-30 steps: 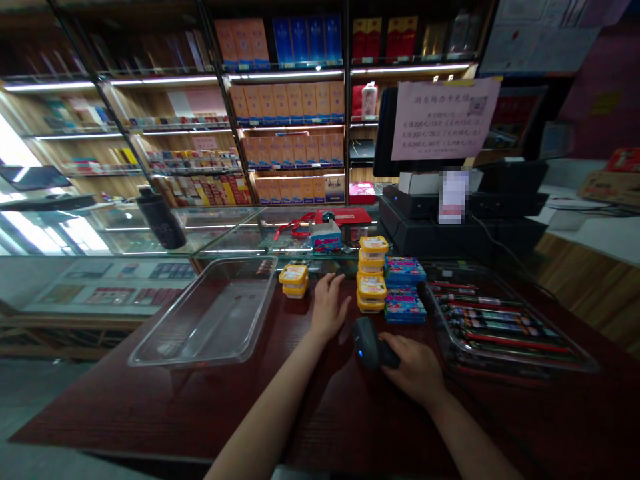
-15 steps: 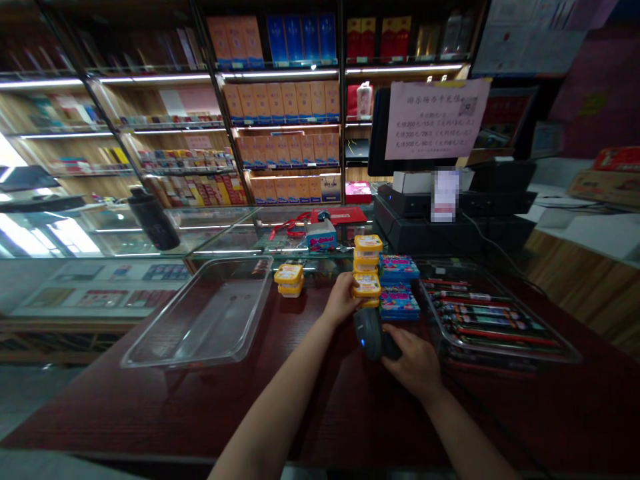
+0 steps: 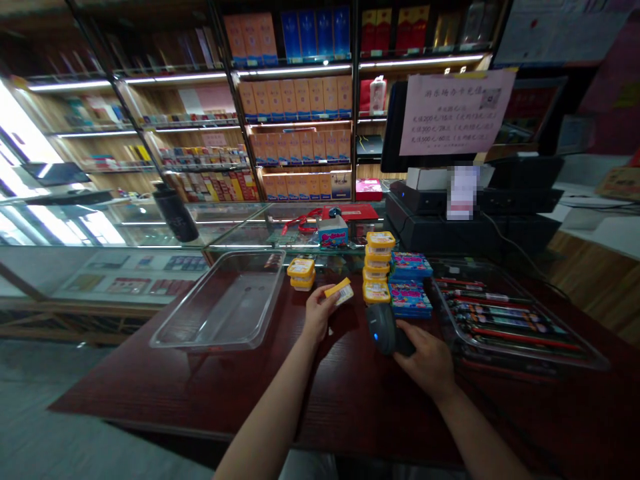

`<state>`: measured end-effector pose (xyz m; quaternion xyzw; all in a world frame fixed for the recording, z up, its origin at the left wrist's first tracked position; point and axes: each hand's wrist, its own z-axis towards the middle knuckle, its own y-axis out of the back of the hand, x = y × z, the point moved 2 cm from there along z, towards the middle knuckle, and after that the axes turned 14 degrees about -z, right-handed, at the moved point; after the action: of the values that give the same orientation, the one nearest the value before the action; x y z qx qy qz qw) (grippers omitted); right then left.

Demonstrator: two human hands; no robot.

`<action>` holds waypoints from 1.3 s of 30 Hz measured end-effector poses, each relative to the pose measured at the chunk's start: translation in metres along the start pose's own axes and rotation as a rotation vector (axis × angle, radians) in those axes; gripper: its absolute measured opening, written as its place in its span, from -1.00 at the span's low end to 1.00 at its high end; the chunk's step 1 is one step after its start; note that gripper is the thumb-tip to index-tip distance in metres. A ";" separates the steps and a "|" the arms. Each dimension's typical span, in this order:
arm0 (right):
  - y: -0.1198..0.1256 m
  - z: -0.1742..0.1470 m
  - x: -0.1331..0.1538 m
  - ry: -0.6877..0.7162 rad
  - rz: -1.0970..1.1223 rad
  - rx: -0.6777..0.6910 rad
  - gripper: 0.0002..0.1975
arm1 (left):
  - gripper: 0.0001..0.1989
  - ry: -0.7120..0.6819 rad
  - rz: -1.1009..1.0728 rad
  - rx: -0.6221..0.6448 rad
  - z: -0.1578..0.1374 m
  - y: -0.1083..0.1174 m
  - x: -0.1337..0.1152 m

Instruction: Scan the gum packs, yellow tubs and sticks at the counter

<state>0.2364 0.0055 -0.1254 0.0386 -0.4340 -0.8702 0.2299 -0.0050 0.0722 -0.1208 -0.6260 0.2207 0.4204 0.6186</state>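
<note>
My left hand (image 3: 319, 313) is closed on a small yellow-lidded tub (image 3: 342, 293), tilted so that a pale side with a label shows. In my right hand (image 3: 427, 355) is a dark barcode scanner (image 3: 383, 328) with a blue light, its head close in front of the stacked yellow tubs (image 3: 377, 267). Against the right of that stack stand blue patterned boxes (image 3: 410, 297). A shorter pile of yellow tubs (image 3: 301, 274) sits left of my left hand, beside a clear plastic tray (image 3: 220, 343).
On the right, a clear tray (image 3: 595, 363) holds many pens or pencils. Behind stand a monitor with a paper sign (image 3: 453, 117), a small open box (image 3: 333, 232) and a black bottle (image 3: 175, 213). Lit shelves of boxes (image 3: 295, 97) line the back.
My left hand has lifted a tub from the stack's front and brought it left, turning it on its side. The scanner stays in my right hand. The view has shifted slightly left.
</note>
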 end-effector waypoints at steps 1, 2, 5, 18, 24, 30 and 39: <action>-0.001 -0.001 0.000 0.004 -0.010 -0.003 -0.62 | -0.51 0.008 -0.013 -0.032 -0.001 0.005 0.001; -0.002 -0.001 -0.001 0.010 -0.017 -0.001 -0.62 | -0.51 0.009 -0.021 -0.061 -0.001 0.009 0.001; -0.004 -0.002 -0.003 0.018 -0.016 0.033 -0.62 | -0.52 -0.004 -0.052 -0.119 0.001 0.014 0.003; 0.029 0.022 0.034 -0.222 0.593 0.391 -0.49 | -0.55 -0.036 -0.115 -0.121 -0.005 0.010 0.001; 0.041 0.022 0.044 -0.254 0.598 0.406 -0.58 | -0.52 -0.053 -0.113 -0.122 -0.001 0.014 0.005; 0.037 0.021 0.043 -0.258 0.604 0.396 -0.59 | -0.56 -0.066 -0.150 -0.119 -0.001 0.011 0.006; 0.041 0.024 0.043 -0.167 0.484 0.422 -0.62 | -0.54 -0.073 -0.097 -0.113 -0.002 0.014 0.005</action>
<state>0.2071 -0.0170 -0.0732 -0.0906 -0.6185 -0.6815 0.3805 -0.0128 0.0700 -0.1333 -0.6540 0.1432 0.4243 0.6097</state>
